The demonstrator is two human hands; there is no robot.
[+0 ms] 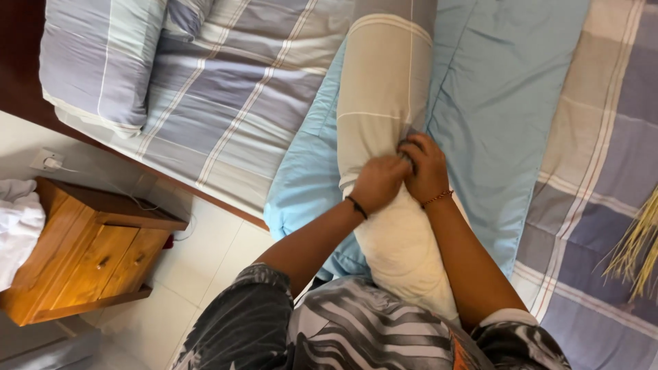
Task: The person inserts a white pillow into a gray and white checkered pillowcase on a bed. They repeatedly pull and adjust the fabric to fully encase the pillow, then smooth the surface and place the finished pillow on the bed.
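Note:
A long white bolster pillow (404, 253) lies on the bed, its far part covered by a beige and grey checked case (384, 89). My left hand (378, 181) and my right hand (426, 168) meet at the open edge of the case, both gripping its fabric around the pillow. The near end of the pillow is bare and reaches toward my body. A dark band circles my left wrist and a beaded one my right.
A light blue quilt (493, 89) lies under the pillow on a grey striped bedsheet (233, 103). A striped pillow (96, 62) sits at the bed's head. A wooden nightstand (89, 253) with white cloth (17, 226) stands on the tiled floor. Straw bristles (637, 253) show at right.

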